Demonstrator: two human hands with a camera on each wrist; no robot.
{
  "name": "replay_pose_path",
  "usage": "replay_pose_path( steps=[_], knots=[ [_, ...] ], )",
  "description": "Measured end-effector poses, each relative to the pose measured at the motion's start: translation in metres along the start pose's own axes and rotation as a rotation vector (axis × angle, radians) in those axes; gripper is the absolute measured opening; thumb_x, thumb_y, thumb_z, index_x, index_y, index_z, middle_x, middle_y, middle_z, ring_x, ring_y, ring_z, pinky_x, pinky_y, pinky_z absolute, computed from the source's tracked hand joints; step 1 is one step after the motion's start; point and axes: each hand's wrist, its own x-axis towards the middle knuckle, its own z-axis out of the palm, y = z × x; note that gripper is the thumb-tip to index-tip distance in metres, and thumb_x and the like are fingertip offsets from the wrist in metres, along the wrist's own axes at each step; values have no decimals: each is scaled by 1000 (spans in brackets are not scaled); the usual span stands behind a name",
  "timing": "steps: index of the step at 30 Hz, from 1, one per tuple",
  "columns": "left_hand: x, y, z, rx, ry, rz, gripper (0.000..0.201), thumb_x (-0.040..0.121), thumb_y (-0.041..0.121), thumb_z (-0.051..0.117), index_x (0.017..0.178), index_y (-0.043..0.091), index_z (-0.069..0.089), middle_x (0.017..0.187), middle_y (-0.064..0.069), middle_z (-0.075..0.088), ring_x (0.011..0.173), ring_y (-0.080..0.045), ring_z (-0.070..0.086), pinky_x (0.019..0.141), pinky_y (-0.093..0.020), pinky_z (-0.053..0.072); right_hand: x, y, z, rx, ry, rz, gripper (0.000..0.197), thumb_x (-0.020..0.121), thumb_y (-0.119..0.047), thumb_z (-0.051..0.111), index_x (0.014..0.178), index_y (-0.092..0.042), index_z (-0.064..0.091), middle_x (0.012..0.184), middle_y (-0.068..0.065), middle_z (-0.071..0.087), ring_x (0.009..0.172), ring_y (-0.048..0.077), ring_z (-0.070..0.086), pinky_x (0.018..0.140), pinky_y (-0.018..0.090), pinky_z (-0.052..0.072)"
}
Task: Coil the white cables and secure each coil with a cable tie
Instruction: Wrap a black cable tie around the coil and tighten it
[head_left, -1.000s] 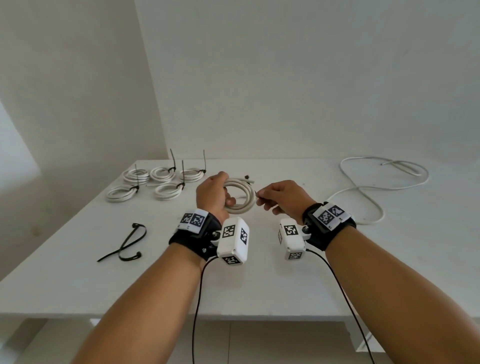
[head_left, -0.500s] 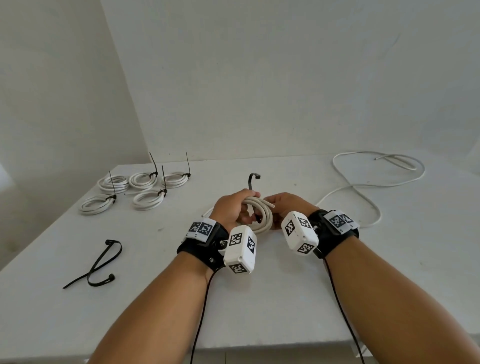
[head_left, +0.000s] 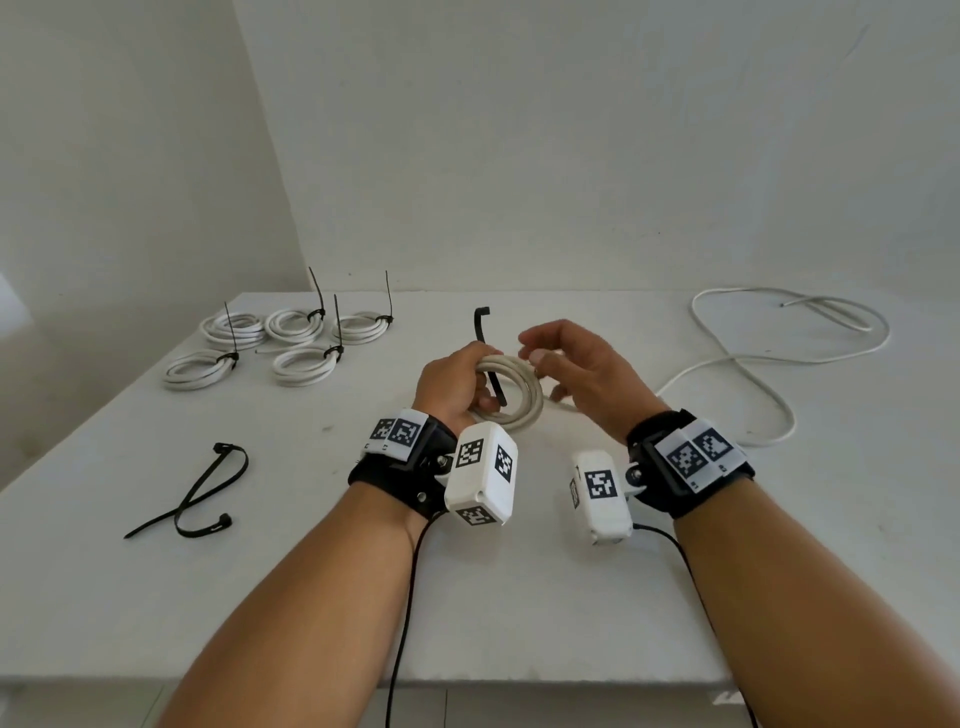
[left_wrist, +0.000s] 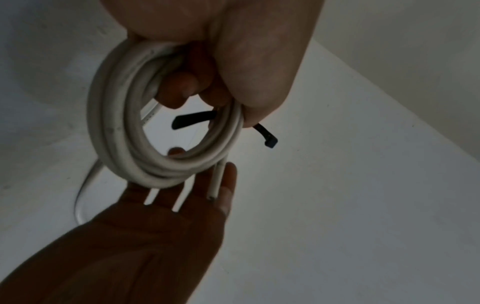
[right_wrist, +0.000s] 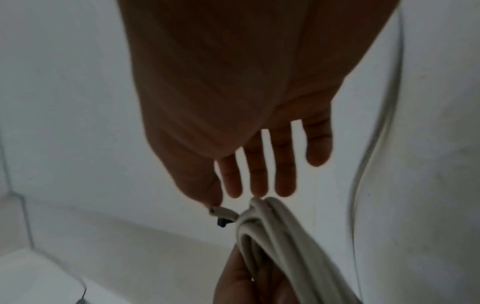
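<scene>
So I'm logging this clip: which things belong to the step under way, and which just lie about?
In use:
- coil, gripped by the left hand
- black tie, pinned against that coil
- right hand, open, fingers at the coil's far side

Lying about:
- five tied coils, back left
- spare ties, near left
- loose cable, right, not yet coiled
- table

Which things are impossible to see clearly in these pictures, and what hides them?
- Head view: the left hand covers where the black cable tie crosses the coil; whether it is fastened is hidden.
- Right wrist view: dark and blurred; the tie is mostly behind the coil.
- Left wrist view: the right hand is a dark shape.
</scene>
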Motion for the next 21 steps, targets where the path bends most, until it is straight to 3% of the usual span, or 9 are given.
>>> replay_pose_path(
  steps=[4,8,11,13,15,18,21],
  knots=[
    [-2,3,-5,68,13,1,12,90,18,57,86,6,57,57,-6,37,38,-17,38,36,-15,34,-5,-11,-2,-265,-48,-196,45,75,-34,85,114,-35,61,125,-18,58,109,0,57,81,18,48],
    [-6,2,-4,88,10,4,12,89,18,56,86,7,59,61,-7,41,34,-14,40,37,-15,36,-5,-6,3,-473,-156,-266,44,71,-30,88,108,-33,65,140,-13,42,120,0,48,86,6,36],
    [-7,1,-3,98,11,12,12,87,19,57,87,7,61,67,-11,45,35,-15,41,37,-14,37,-3,-2,7,-557,-149,-326,28,74,-27,86,99,-27,72,135,-9,47,119,7,49,87,3,34],
    [-5,0,-3,135,21,31,14,89,20,57,88,7,61,65,-9,46,33,-13,43,35,-12,36,-2,-2,9,-574,-102,-355,16,77,-25,83,90,-25,75,127,-9,55,114,11,54,91,16,41],
    [-3,-1,-1,167,10,46,17,92,20,53,91,6,63,68,-10,50,32,-11,46,34,-12,36,-2,-2,11,-570,-69,-381,12,78,-25,82,89,-23,76,121,-8,59,110,11,57,92,22,43],
    [-4,-3,2,106,-9,8,16,91,16,54,85,4,62,64,-9,47,38,-15,44,36,-15,37,-2,-2,12,-584,-24,-446,6,85,-22,75,88,-16,76,117,-7,63,104,12,58,89,20,43],
    [-3,-7,4,54,-13,-22,21,85,13,60,65,7,55,51,-3,37,40,-17,34,44,-25,35,-1,-2,11,-543,80,-478,10,93,-15,65,87,-9,69,112,-4,65,97,4,57,81,8,37]
  ],
)
